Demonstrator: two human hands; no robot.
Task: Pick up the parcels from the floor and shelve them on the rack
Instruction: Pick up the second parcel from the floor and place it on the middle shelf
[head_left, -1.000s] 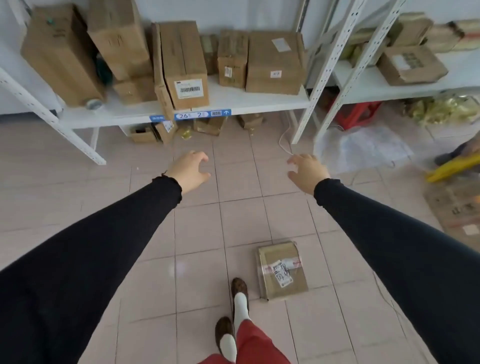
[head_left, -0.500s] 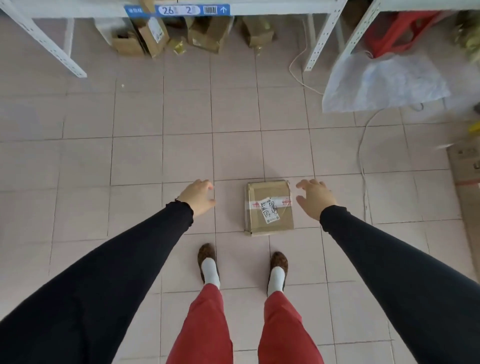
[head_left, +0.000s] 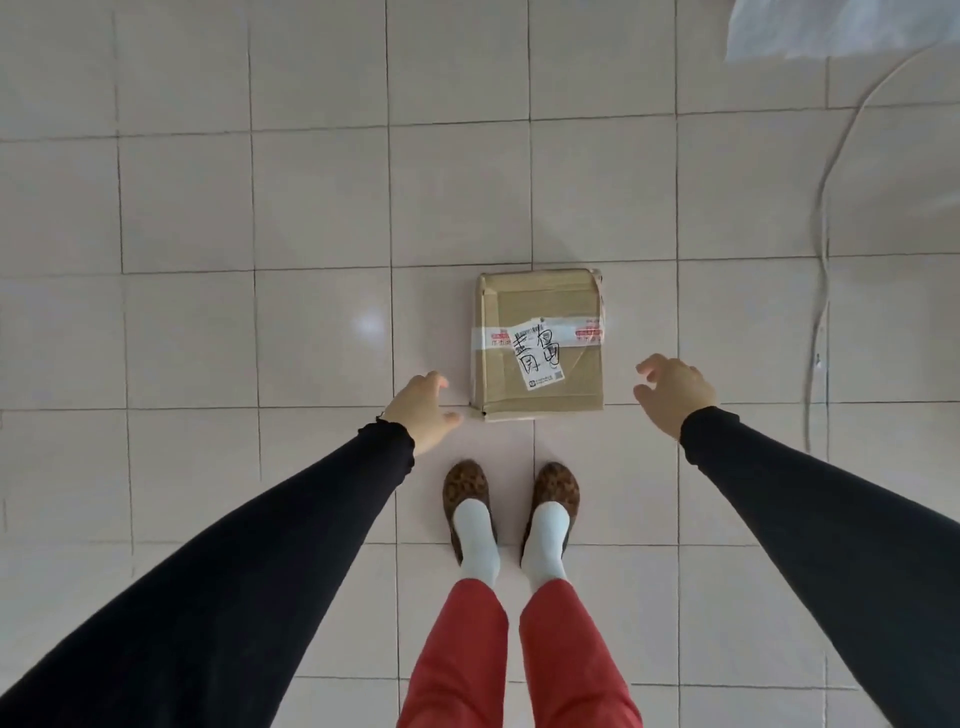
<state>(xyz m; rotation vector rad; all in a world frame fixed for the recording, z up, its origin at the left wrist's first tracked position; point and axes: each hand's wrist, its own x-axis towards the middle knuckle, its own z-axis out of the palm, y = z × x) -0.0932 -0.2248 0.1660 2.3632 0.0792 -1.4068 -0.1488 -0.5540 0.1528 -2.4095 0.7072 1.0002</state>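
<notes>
Change: the view has tipped from the rack down to the floor in the last second; the rack has left the picture and both hands have dropped to either side of the parcel (head_left: 540, 343).
Meaning: the reach looks nearly closed; the lift has not yet begun, and shelving will need the head to come back up.
Parcel: flat on the tiles at 12 o'clock from the shoes (head_left: 511, 493), taped, white label up.
Left hand (head_left: 422, 411): empty, fingers loosely spread, just beside the parcel's near corner at 9 o'clock, not touching.
Right hand (head_left: 675, 392): empty, fingers curled apart, near its 3 o'clock edge, a gap between.
Hidden: rack out of frame; a white sheet (head_left: 841, 26) cut off at 1 o'clock; a cable (head_left: 821, 249) runs out of view; label writing unreadable.
</notes>
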